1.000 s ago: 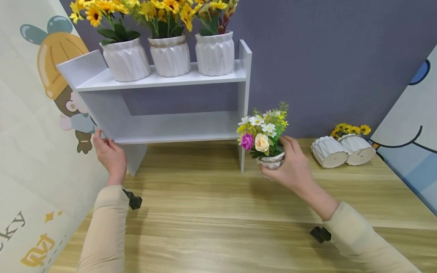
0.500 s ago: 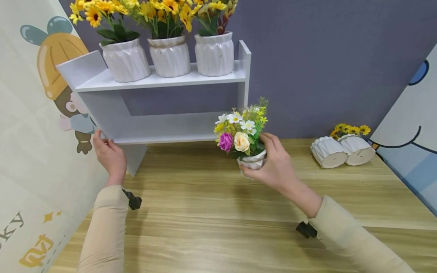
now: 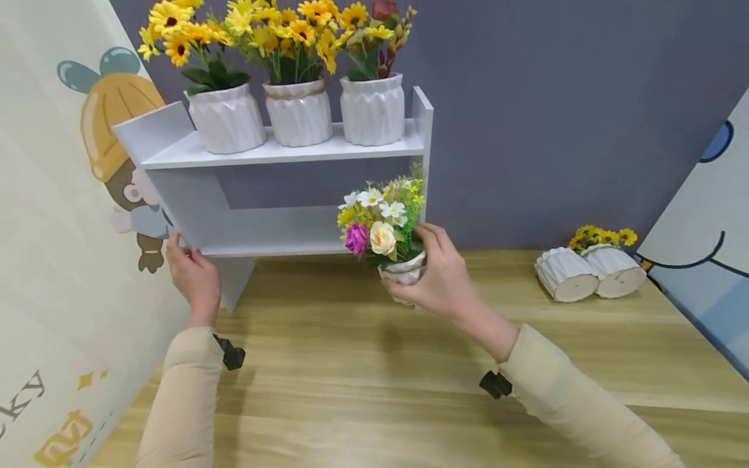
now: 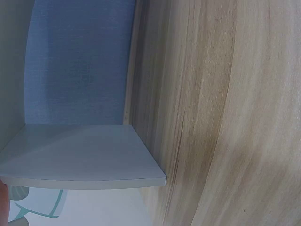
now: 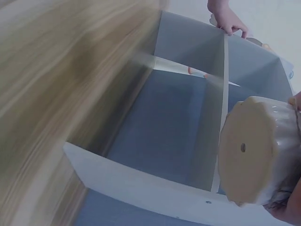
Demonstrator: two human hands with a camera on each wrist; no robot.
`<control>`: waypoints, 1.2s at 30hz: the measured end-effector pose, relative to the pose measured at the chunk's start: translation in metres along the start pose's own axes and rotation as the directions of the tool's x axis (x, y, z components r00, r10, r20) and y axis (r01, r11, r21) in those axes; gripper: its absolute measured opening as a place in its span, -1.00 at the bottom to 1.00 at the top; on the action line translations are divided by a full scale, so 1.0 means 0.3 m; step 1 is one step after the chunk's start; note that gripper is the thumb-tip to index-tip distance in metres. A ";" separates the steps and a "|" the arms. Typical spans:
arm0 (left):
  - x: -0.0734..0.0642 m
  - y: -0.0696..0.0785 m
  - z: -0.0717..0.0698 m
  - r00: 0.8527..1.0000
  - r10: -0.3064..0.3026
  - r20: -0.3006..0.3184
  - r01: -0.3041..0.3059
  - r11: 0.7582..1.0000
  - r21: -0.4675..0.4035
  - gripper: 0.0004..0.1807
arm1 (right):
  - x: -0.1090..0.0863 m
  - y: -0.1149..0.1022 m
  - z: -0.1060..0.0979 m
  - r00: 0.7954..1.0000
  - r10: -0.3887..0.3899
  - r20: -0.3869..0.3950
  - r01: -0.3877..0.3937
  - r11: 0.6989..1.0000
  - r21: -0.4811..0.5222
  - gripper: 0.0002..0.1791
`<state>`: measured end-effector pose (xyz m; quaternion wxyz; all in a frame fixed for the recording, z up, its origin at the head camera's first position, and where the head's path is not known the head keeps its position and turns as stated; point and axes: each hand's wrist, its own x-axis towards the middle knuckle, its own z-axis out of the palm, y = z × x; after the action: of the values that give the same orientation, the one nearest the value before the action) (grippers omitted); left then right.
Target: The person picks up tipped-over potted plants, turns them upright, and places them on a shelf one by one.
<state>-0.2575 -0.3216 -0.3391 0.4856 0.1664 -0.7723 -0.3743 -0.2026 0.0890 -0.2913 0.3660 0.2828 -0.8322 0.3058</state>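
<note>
My right hand (image 3: 443, 278) grips a small white ridged flowerpot (image 3: 404, 270) with white, yellow, purple and cream flowers. It is lifted off the table, in front of the white shelf's (image 3: 281, 157) right side panel. The right wrist view shows the pot's pale underside (image 5: 247, 150) with a small hole, tilted toward the camera, near the middle board. My left hand (image 3: 196, 279) holds the front edge of the shelf's left side panel, where the middle board meets it. Only a sliver of that hand (image 4: 3, 202) enters the left wrist view.
Several things stand around: three white pots (image 3: 297, 120) of flowers fill the shelf's top board. Two more white pots (image 3: 567, 274) lie on their sides at the table's back right. A grey wall (image 3: 556, 130) stands close behind, a printed wall (image 3: 47, 195) on the left.
My right hand has carried the flowerpot leftward, from beside the shelf's right panel to in front of its right end. My left hand stays on the shelf. The head view has tilted up slightly.
</note>
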 end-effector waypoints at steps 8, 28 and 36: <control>-0.028 -0.018 -0.024 1.000 -0.011 0.017 0.010 1.000 0.013 -0.56 | 0.016 -0.027 0.043 0.997 0.070 0.037 -0.070 0.997 0.017 0.00; -0.008 -0.005 -0.011 0.997 0.069 -0.035 -0.069 0.997 -0.015 -0.59 | 0.149 -0.057 0.103 0.991 0.131 0.016 -0.131 0.991 -0.001 -0.02; -0.007 -0.003 -0.009 0.998 0.056 -0.036 -0.057 0.998 -0.010 -0.57 | 0.194 -0.045 0.141 0.989 0.151 -0.003 -0.151 0.989 -0.007 0.00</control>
<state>-0.2543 -0.3219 -0.3404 0.5106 0.1486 -0.7659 -0.3614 -0.2449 0.0355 -0.2645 0.3436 0.2174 -0.8519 0.3299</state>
